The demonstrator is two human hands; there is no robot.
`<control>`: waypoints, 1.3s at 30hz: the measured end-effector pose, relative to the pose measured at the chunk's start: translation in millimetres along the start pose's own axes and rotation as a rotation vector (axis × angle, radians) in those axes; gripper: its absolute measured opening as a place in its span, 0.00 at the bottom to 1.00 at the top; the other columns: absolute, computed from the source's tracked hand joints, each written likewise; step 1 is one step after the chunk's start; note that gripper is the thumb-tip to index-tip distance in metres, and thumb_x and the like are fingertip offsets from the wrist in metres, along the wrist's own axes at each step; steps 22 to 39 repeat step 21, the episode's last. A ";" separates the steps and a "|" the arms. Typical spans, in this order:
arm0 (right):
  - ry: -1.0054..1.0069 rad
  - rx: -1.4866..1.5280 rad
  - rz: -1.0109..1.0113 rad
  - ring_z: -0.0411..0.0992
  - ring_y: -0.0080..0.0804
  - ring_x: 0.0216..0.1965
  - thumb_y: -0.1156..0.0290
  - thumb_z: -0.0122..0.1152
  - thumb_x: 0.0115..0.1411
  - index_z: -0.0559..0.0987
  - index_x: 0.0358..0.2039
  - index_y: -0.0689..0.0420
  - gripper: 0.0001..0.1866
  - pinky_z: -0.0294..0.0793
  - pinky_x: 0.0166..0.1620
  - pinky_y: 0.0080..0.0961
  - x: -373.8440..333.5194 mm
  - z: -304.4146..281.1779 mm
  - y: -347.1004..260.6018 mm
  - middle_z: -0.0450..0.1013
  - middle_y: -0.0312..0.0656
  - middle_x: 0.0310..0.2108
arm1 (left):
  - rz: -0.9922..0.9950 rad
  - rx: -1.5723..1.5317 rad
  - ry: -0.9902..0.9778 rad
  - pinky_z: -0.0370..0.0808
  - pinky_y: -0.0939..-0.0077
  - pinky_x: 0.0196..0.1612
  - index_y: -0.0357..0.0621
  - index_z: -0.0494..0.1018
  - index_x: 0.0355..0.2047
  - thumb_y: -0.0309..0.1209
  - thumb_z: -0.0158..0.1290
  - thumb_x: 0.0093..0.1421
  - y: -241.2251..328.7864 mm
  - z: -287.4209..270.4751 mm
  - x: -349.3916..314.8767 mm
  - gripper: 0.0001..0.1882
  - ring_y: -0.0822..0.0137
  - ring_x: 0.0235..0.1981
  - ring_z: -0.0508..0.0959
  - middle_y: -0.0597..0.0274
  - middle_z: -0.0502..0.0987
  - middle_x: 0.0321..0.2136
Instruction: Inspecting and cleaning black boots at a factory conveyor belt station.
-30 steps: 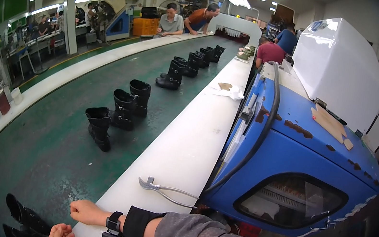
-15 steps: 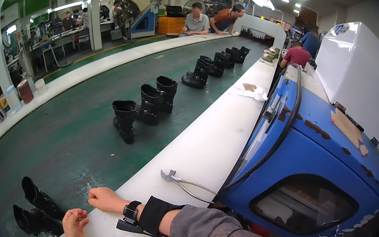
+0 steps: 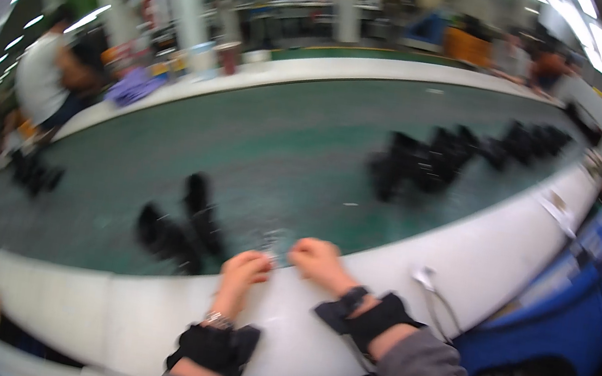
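Observation:
My left hand [image 3: 242, 275] is over the near edge of the white ledge [image 3: 145, 312], its fingers curled in and no object showing between them. Close by on its right, my right hand [image 3: 318, 261] is closed in a loose fist by the belt's edge, with nothing visible in it. The two hands are slightly apart. Left of them, two black boots [image 3: 203, 213] lie tilted on the green conveyor belt [image 3: 283, 147], not touched by either hand. Pincers [image 3: 434, 293] with metal handles rest on the ledge beyond my right forearm. The picture is smeared by motion.
Several black boots [image 3: 428, 160] stand farther along the belt to the right; more dark boots [image 3: 35, 172] are at far left. A blue machine [image 3: 552, 316] borders the ledge on the right. A purple cloth [image 3: 134, 86] lies on the far ledge. A person [image 3: 44, 75] sits at left.
The view has swung left, so the boots and machine appear farther right. My left hand has come forward next to the right one, and its fingers are more curled. The pincers stay on the ledge.

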State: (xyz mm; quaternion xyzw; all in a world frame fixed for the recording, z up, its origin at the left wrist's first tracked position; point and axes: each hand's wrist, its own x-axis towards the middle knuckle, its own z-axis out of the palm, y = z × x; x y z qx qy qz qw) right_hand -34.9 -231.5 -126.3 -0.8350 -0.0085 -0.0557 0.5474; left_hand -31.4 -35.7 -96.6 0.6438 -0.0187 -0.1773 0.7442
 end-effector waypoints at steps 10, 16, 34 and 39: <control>-0.061 0.210 0.195 0.67 0.17 0.22 0.71 0.56 0.55 0.75 0.26 0.61 0.06 0.71 0.22 0.18 -3.6 2.3 -37.4 0.71 0.33 0.22 | -0.032 -0.047 -0.046 0.72 0.76 0.40 0.43 0.73 0.35 0.35 0.51 0.60 -7.8 -12.2 6.6 0.09 0.74 0.38 0.76 0.65 0.77 0.34; -0.076 0.195 0.175 0.68 0.17 0.23 0.71 0.54 0.56 0.74 0.27 0.61 0.07 0.72 0.22 0.18 -5.5 1.0 -37.6 0.72 0.34 0.23 | -0.041 -0.025 -0.042 0.72 0.76 0.41 0.43 0.73 0.35 0.35 0.51 0.60 -7.9 -11.2 6.1 0.09 0.74 0.38 0.75 0.65 0.77 0.34; -0.090 0.200 0.166 0.69 0.18 0.25 0.70 0.55 0.56 0.75 0.28 0.60 0.07 0.73 0.23 0.19 -5.6 -1.1 -35.5 0.73 0.34 0.25 | -0.039 -0.023 -0.056 0.72 0.75 0.42 0.44 0.73 0.35 0.36 0.51 0.60 -7.6 -10.1 7.1 0.09 0.74 0.38 0.75 0.65 0.77 0.34; -0.090 0.200 0.166 0.69 0.18 0.25 0.70 0.55 0.56 0.75 0.28 0.60 0.07 0.73 0.23 0.19 -5.6 -1.1 -35.5 0.73 0.34 0.25 | -0.039 -0.023 -0.056 0.72 0.75 0.42 0.44 0.73 0.35 0.36 0.51 0.60 -7.6 -10.1 7.1 0.09 0.74 0.38 0.75 0.65 0.77 0.34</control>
